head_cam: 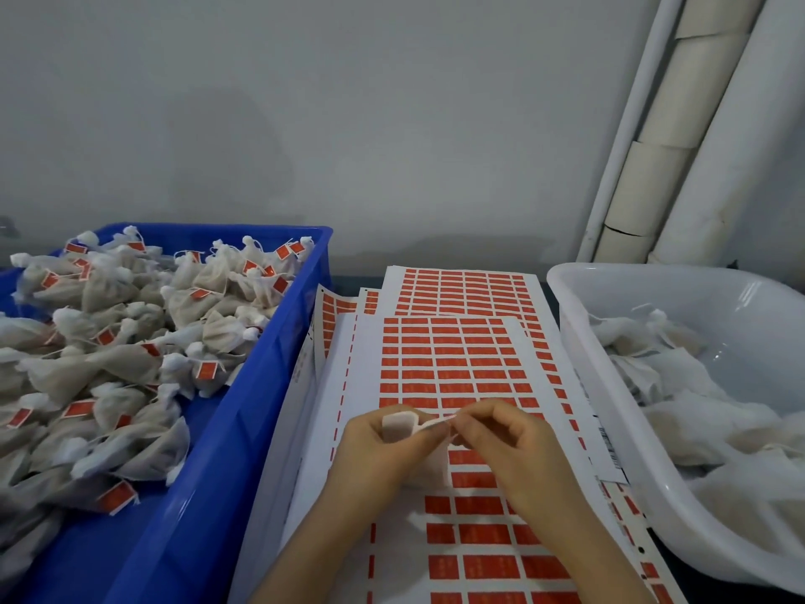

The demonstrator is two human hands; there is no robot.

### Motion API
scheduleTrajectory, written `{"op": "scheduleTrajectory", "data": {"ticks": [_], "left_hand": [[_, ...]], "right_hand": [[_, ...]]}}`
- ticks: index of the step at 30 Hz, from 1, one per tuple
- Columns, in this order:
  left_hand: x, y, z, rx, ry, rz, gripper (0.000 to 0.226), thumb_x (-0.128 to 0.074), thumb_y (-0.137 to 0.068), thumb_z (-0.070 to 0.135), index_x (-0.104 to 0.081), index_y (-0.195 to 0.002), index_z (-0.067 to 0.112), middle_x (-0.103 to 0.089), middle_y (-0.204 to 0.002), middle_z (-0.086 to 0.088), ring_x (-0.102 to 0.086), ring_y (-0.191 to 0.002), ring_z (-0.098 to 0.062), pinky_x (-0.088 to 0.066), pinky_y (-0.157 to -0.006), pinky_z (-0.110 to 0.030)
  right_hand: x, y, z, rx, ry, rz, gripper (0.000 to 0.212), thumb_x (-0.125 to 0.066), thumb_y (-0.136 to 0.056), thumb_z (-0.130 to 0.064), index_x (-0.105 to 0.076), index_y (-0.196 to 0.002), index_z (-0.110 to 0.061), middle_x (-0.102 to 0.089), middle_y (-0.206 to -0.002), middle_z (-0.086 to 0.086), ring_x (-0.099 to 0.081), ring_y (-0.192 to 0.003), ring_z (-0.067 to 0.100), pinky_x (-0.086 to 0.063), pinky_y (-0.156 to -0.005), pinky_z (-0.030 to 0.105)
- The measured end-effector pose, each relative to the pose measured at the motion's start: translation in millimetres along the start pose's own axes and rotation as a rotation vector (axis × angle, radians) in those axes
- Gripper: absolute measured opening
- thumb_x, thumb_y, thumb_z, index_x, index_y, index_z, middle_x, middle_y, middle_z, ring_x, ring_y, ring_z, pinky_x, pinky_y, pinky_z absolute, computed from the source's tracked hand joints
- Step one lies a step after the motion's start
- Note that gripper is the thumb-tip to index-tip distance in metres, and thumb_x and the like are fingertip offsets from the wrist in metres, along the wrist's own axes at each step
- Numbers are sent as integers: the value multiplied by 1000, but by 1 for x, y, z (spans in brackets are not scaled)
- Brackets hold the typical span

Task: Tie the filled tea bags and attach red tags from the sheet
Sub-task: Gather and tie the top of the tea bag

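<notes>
At far left a blue crate [279,342] holds finished tagged bags [130,324], probably the drop-off; over the sheet of red tags [453,359] the left hand [379,446] grips a tea bag [398,425], likely steadying it, while the right hand [518,442] pinches its neck or string with narrowed fingers; at right, a white tub [583,324] keeps untied bags [697,411] within reach.

Both hands' grip on one tea bag [429,462] above tag sheets [453,359].
</notes>
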State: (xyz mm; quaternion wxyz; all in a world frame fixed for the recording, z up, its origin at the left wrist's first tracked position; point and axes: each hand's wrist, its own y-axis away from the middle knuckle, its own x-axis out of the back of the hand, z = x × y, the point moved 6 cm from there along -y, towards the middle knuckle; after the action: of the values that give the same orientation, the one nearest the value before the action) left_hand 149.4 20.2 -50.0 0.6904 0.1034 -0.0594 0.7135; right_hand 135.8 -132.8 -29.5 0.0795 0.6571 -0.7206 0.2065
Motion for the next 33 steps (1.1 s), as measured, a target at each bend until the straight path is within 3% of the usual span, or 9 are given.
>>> {"op": "scheduleTrajectory", "data": {"ticks": [5,8,12,15,19,24,29,33], "left_hand": [[-8,-13,9,-18,-146,-121,20,-70,-76,49,-63,-84,31,-64,-82,14,-64,-76,-11,-47,-52,-10],[-13,-18,16,-58,-148,-157,18,-72,-75,47,-64,-83,33,-66,-87,13,-65,-80,-11,-53,-58,-15],[-20,-13,10,-67,-168,-134,17,-74,-74,45,-66,-83,33,-65,-80,20,-64,-75,-4,-45,-49,-6],[-23,-9,8,-112,-166,-181,11,-72,-78,39,-68,-85,32,-69,-80,18,-66,-77,-3,-48,-54,-7],[-22,-2,11,-177,-157,-282,5,-68,-84,29,-65,-80,33,-66,-77,29,-62,-78,11,-45,-53,-4],[-19,-1,11,-180,-115,-342,6,-68,-84,27,-67,-83,33,-68,-83,26,-64,-84,6,-49,-59,-7],[-23,1,7,-177,-72,-367,5,-66,-86,28,-63,-86,32,-68,-87,22,-65,-88,1,-50,-64,-10],[-23,6,13,-188,14,-367,11,-63,-87,37,-66,-79,43,-68,-85,21,-65,-85,2,-48,-63,-7]], "right_hand": [[12,-1,9,-83,-171,125,11,-54,-90,-25,-64,-85,-24,-69,-78,-18,-66,-76,1,-53,-66,12],[20,-1,11,-113,-328,197,15,-55,-90,-17,-66,-81,-21,-68,-72,-3,-66,-69,15,-56,-70,26],[18,1,2,-85,-536,121,30,-50,-92,-5,-67,-71,-19,-67,-74,12,-62,-60,20,-54,-64,25],[21,4,-3,-57,-593,133,31,-47,-92,-3,-65,-70,-17,-69,-77,11,-65,-62,21,-54,-62,23],[30,5,-8,-35,-663,192,33,-47,-92,-7,-64,-67,-21,-67,-74,10,-62,-59,18,-54,-61,21],[40,7,-10,-30,-811,218,10,-56,-76,-21,-61,-71,-14,-65,-73,11,-56,-53,15,-55,-59,24],[37,4,-8,-45,-766,179,27,-49,-89,-13,-64,-68,-21,-65,-74,11,-57,-55,16,-55,-62,24],[30,5,-13,-14,-730,133,34,-43,-93,-8,-63,-69,-20,-65,-75,12,-61,-59,21,-55,-62,25]]}}
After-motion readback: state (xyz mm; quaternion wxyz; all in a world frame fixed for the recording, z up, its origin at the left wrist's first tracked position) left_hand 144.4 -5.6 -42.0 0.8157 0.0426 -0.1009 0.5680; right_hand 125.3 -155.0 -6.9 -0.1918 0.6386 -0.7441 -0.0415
